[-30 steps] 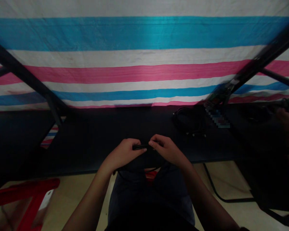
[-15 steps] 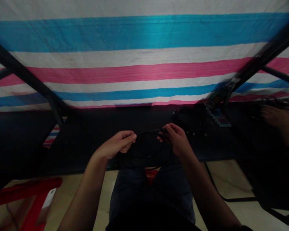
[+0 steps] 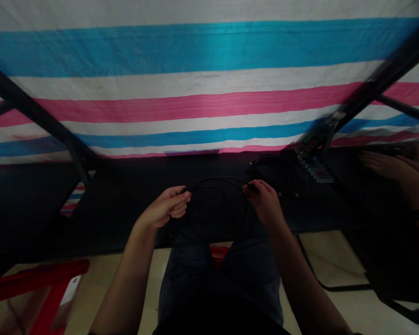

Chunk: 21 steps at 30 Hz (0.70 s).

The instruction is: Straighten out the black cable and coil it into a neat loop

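Black cable loop held between both hands, above the near edge of the table.
Dark flat table runs wide, bare to the left; coiled black cable bundle just beyond the right hand. Thin black cable loop spans the gap: left hand pinched shut on one side, right hand closed on the other.
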Motion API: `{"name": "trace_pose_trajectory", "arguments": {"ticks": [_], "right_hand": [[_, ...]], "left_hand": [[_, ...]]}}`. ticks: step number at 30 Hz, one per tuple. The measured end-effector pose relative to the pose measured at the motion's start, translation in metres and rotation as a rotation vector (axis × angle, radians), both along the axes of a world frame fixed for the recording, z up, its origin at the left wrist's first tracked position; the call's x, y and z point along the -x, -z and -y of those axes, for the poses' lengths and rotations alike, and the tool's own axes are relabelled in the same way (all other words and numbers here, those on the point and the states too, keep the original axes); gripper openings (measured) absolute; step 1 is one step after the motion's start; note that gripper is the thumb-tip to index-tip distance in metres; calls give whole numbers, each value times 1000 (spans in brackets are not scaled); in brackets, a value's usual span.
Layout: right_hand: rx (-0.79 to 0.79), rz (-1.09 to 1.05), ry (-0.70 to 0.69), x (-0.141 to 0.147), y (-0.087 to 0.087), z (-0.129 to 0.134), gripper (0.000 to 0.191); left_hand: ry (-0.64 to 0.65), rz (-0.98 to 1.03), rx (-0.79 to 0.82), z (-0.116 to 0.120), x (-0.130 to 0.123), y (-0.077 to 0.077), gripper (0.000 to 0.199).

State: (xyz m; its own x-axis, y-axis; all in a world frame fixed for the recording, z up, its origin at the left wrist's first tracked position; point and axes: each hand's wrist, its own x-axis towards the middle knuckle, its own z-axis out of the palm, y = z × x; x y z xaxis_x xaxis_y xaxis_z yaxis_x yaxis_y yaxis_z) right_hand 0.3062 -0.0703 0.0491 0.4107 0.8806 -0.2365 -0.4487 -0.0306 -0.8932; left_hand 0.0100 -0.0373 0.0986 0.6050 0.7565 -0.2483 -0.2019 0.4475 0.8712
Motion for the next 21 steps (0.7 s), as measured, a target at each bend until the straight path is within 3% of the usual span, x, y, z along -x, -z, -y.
{"name": "trace_pose_trajectory", "arguments": {"ticks": [5, 8, 14, 21], "right_hand": [[53, 285, -270, 6, 17, 5, 59], [8, 224, -417, 18, 18, 15, 61], [-49, 60, -265, 39, 9, 24, 42], [-132, -63, -354, 45, -2, 18, 29]], "left_hand": [[-19, 64, 96, 0, -3, -2, 29], [-63, 143, 186, -4, -1, -2, 34], [-137, 152, 236, -5, -5, 5, 34], [-382, 77, 101, 4, -20, 13, 34]]}}
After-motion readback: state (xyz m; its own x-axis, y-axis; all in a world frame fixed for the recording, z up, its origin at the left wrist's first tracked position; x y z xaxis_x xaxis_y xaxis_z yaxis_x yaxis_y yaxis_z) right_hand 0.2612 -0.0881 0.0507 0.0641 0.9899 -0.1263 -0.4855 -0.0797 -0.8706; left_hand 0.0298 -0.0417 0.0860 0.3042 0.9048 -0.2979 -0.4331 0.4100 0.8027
